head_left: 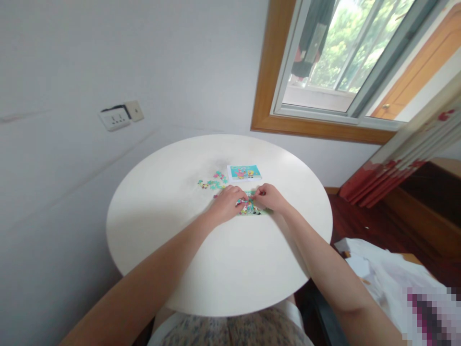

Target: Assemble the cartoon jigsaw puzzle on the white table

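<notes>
A small colourful jigsaw puzzle (252, 210) lies flat on the white round table, partly covered by my hands. My left hand (227, 203) rests on its left side, thumb and fingertips apart, with printed pieces showing between them. At the puzzle's upper right, my right hand (271, 197) is closed in a pinch, its fingertips close to the surface. Whatever sits in that pinch is too small to make out. Loose jigsaw pieces (215, 184), teal, pink and yellow, are scattered beyond my left hand. Behind the puzzle lies a picture card or box (245, 173) with cartoon figures on teal.
The round table (158, 216) stands close to a pale wall with a socket (115, 118). A wood-framed window (342, 57) and a red-and-white curtain (387, 168) are at the right. White bags or cloth (382, 269) lie beside the table at lower right.
</notes>
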The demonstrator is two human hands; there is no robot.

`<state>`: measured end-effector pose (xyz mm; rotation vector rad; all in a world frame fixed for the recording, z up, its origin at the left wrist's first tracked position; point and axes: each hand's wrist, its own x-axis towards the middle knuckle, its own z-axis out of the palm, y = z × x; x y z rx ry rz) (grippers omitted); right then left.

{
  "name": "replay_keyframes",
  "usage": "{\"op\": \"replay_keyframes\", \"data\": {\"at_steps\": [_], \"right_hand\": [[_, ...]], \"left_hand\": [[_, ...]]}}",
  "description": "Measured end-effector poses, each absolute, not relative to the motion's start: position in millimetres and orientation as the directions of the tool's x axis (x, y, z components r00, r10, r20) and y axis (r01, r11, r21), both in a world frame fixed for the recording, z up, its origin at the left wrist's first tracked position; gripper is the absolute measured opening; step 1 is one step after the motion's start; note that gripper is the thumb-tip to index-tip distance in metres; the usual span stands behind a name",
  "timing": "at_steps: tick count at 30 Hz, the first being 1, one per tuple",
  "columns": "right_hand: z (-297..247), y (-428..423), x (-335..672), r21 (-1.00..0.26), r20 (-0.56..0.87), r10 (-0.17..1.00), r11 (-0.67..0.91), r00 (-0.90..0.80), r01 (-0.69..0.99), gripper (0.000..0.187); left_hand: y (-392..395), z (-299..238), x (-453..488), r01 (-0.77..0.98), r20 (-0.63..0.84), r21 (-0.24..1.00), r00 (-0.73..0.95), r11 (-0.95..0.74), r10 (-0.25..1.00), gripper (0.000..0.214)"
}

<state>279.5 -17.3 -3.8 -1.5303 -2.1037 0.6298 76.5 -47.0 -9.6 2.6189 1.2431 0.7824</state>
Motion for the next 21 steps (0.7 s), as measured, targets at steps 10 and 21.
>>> {"op": "replay_keyframes", "data": {"at_steps": [10, 21], "right_hand": [[1.6, -20.5, 279.3, -0.431, 0.137, 0.948, 0.319, -0.288, 0.844, 0.020], [2.1, -21.6, 276.1, -0.400, 0.106, 0.950, 0.312, -0.295, 0.862, 0.024]], "left_hand": [[-48.4, -8.2, 77.3, 0.689, 0.386, 0.339, 0.518, -0.640, 0.763, 0.012], [-48.7, -7.0, 77.8, 0.685, 0.393, 0.339, 0.519, -0.644, 0.759, 0.012]]}}
